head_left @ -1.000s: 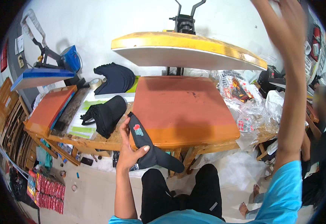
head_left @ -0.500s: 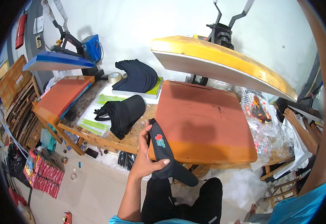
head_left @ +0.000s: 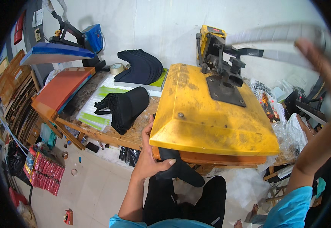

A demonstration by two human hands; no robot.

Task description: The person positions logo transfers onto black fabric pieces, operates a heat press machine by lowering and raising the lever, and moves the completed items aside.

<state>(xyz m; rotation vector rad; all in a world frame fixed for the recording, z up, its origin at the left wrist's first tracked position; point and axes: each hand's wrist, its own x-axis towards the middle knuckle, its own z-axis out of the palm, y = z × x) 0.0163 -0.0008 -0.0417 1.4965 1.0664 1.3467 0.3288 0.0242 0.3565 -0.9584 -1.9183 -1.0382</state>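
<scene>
My left hand [head_left: 150,161] grips a black fabric visor [head_left: 186,173], its thumb on top near the front edge of the yellow heat press. The visor's band runs under the lowered yellow upper plate [head_left: 211,117], which hides its far part. A strip of the orange lower pad [head_left: 226,159] shows beneath the plate. My right hand [head_left: 323,66] is raised at the far right, against or just beside the press's pale wrapped lever [head_left: 275,36]. Motion smears its fingers, so their hold is unclear.
Left of the press lie folded black visors [head_left: 129,110] and a fanned black stack [head_left: 141,66], with a tape roll [head_left: 116,68] nearby. A second press with a raised blue plate [head_left: 57,53] stands at left. Clear plastic [head_left: 289,133] lies at right, near another person.
The yellow plate has come down over the orange pad and the visor's printed band. My right arm has swung inward with the lever. My left hand keeps its hold.
</scene>
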